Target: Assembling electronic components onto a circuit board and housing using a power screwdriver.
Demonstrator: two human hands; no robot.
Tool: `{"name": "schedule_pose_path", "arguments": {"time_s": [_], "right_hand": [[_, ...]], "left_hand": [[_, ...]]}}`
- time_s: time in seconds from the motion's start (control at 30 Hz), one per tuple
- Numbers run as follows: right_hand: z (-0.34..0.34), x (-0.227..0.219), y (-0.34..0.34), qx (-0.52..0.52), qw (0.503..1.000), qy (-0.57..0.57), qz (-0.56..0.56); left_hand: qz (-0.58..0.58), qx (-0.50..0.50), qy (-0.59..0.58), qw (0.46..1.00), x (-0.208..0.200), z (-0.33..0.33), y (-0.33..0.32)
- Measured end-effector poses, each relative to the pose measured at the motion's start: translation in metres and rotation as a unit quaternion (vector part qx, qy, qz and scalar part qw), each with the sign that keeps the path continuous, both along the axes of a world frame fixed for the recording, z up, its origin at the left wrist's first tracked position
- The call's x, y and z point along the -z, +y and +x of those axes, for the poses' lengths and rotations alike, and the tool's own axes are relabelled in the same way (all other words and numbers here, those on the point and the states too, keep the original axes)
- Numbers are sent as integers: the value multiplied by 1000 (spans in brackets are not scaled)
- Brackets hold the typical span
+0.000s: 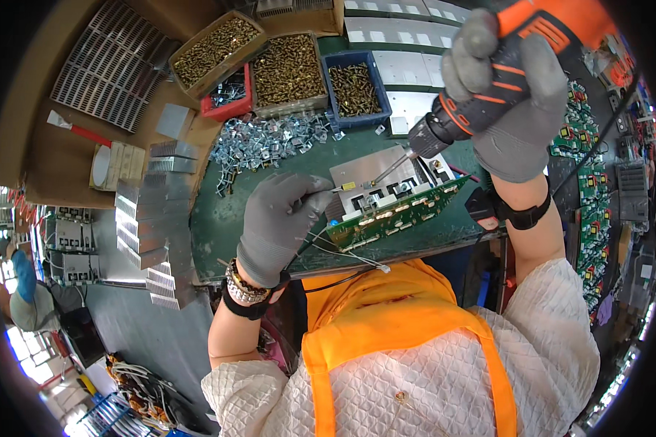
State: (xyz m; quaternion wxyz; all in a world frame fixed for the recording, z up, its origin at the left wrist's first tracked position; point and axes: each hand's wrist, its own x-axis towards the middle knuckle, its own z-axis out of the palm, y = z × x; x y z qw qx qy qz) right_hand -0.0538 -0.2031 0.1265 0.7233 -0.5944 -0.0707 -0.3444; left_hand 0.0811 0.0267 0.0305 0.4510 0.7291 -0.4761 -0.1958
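My right hand (519, 138), in a grey glove, is wrapped round an orange and black power drill (448, 116). Its long bit (393, 169) slants down to a small fastening spot on an aluminium plate (361, 166). Along the near side of that plate stands a green circuit board (401, 218) with white and black parts. My left hand (278, 222), also gloved, is beside the plate's left end, thumb and fingers pinched together. A small yellow piece (348, 186) lies just past its fingertips; what sits in the pinch is too small to make out. Thin wires (342, 251) trail below the board.
Loose metal clips (266, 142) are heaped on the green bench (229, 229). Behind them are screw-filled boxes (288, 69), a blue bin (357, 91) and a red bin (229, 95). Finned heat sinks (149, 218) stack at left. More circuit boards (590, 211) line the right.
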Motion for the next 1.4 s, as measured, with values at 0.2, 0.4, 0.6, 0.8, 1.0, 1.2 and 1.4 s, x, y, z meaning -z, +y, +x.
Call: {"name": "schedule_pose_path", "arguments": {"time_s": [0.2, 0.4, 0.6, 0.8, 1.0, 1.2, 1.4], "right_hand": [[23, -22, 28, 38, 957, 49, 282], [35, -14, 14, -3, 977, 85, 196], [53, -15, 13, -4, 959, 159, 235], [69, -17, 17, -19, 977, 159, 138], [79, -19, 23, -37, 971, 190, 137], [82, -18, 24, -44, 966, 219, 133], [75, -26, 23, -106, 968, 164, 159]], "left_hand": [[-19, 5, -6, 1000, 13, -1, -6], [-23, -11, -15, 1000, 15, -4, -5], [-30, -40, 27, 998, 22, -9, -1], [-44, -44, 38, 997, 21, -14, -2], [-50, -50, 47, 996, 20, -15, -1], [-33, -43, 77, 996, 27, -14, 4], [-38, -30, 77, 996, 30, -14, 1]]}}
